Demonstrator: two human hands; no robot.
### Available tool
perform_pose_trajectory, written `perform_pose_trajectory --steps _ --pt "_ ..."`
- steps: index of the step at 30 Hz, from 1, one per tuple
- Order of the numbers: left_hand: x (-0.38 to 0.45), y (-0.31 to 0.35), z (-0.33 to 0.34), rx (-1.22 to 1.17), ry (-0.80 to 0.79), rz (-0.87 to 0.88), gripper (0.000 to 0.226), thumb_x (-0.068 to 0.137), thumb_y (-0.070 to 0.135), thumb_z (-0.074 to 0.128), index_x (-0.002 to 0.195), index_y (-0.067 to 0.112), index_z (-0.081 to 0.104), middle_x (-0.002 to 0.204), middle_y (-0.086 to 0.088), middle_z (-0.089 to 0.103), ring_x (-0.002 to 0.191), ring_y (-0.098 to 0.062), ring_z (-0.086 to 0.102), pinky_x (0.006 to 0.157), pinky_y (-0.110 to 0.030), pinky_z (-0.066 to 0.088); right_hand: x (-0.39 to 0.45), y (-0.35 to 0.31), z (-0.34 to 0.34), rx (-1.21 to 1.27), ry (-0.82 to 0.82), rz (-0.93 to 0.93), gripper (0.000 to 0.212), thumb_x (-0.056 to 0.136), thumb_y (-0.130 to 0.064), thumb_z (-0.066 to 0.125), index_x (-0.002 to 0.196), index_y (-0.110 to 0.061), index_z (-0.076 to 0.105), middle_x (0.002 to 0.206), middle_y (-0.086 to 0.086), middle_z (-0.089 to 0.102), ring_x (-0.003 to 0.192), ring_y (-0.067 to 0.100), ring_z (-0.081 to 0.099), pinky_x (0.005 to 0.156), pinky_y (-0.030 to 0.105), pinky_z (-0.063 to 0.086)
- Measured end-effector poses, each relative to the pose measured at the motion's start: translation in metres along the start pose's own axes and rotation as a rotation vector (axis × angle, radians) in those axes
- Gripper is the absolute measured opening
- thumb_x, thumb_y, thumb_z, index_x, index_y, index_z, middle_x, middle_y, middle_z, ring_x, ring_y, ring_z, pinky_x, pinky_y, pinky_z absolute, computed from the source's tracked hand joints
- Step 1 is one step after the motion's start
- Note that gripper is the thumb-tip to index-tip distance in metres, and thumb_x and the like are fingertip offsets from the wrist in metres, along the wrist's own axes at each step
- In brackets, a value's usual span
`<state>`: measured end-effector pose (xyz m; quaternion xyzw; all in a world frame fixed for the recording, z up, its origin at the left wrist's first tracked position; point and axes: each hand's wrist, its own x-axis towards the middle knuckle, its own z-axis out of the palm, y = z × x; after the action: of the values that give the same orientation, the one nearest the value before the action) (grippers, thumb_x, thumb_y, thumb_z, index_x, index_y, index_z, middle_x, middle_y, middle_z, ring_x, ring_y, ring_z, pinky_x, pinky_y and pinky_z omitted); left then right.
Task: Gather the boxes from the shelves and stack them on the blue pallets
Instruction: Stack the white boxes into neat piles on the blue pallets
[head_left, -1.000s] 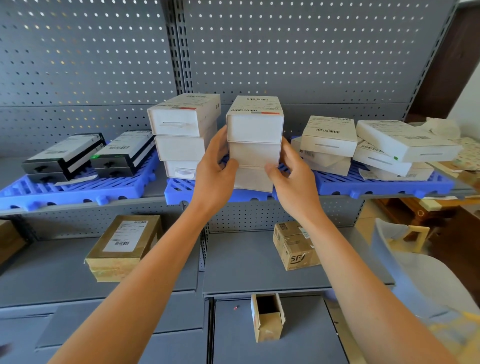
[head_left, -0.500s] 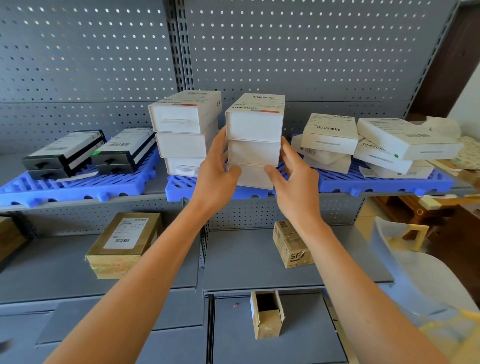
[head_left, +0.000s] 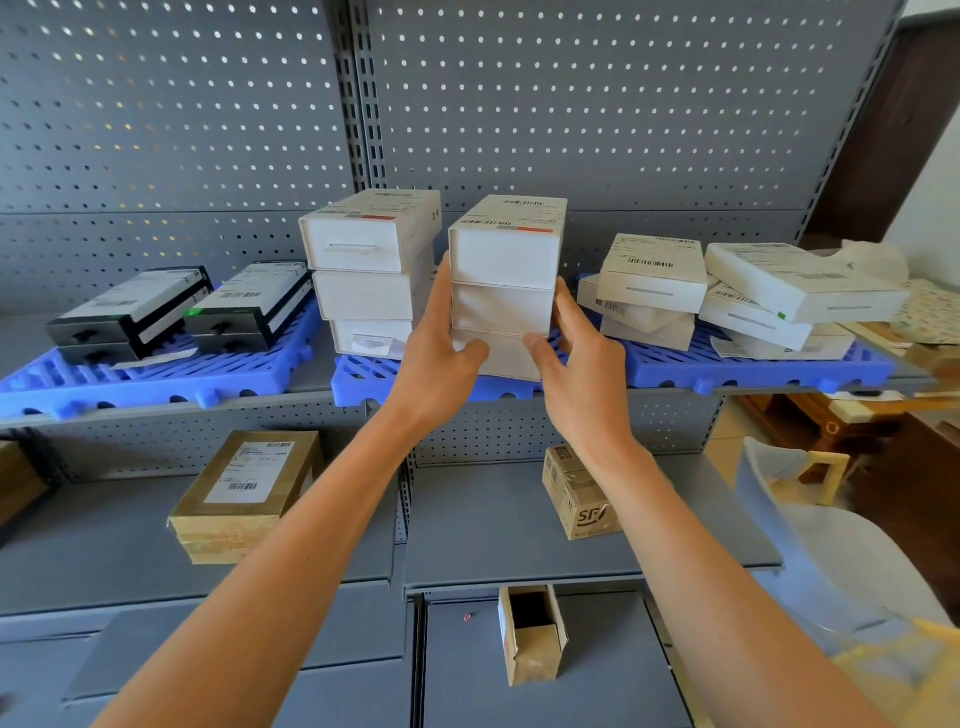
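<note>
A stack of three white boxes (head_left: 503, 291) stands on the middle blue pallet (head_left: 363, 382) on the upper shelf. My left hand (head_left: 441, 348) presses its left side and my right hand (head_left: 576, 353) its right side, both thumbs curled over the front of the bottom box. Just left of it stands another stack of three white boxes (head_left: 369, 280). Two black boxes (head_left: 130, 312) (head_left: 249, 306) lie on the left blue pallet (head_left: 156, 382). Several flat white boxes (head_left: 652, 291) (head_left: 779, 296) are piled loosely on the right blue pallet (head_left: 753, 370).
On the lower grey shelf lie a flat brown parcel (head_left: 244, 493) and a small brown SF carton (head_left: 582, 493). An open small carton (head_left: 532, 636) stands on the lowest surface. A white chair (head_left: 831, 545) and wooden furniture are at the right.
Both hands have kept hold of the white stack and moved it slightly farther back on the middle pallet. The view shifted a little.
</note>
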<state>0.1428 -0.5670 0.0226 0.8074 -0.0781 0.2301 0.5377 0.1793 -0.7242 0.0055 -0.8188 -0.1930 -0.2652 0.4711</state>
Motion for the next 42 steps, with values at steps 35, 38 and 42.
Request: perform_pose_trajectory --steps 35,38,42 --pt "0.021 0.027 0.022 -0.167 -0.051 -0.034 0.094 0.080 -0.016 0.044 0.160 0.027 0.019 0.140 0.012 0.055 0.125 -0.001 0.055 0.098 -0.023 0.051 0.036 -0.012 -0.032 0.402 -0.225 0.228 0.082 0.077 0.007 0.046 0.146 -0.036 0.039 0.127 -0.006 0.064 0.118 0.013 0.059 0.097 0.041 0.054" --pt "0.022 0.025 0.026 -0.155 -0.049 -0.047 0.096 0.080 -0.016 0.045 0.160 0.028 0.016 0.141 0.016 0.050 0.126 0.003 0.052 0.094 -0.019 0.049 0.035 -0.008 -0.028 0.410 -0.228 0.225 0.084 0.074 0.003 0.046 0.147 -0.037 0.037 0.131 -0.006 0.062 0.122 0.013 0.058 0.102 0.044 0.051" --pt "0.017 0.019 0.029 -0.134 -0.049 -0.043 0.096 0.081 -0.013 0.046 0.160 0.032 0.015 0.151 0.014 0.044 0.137 -0.002 0.044 0.105 -0.025 0.048 0.031 0.001 -0.022 0.423 -0.204 0.233 0.084 0.073 -0.002 0.048 0.148 -0.038 0.035 0.133 -0.006 0.061 0.124 0.015 0.057 0.104 0.048 0.049"
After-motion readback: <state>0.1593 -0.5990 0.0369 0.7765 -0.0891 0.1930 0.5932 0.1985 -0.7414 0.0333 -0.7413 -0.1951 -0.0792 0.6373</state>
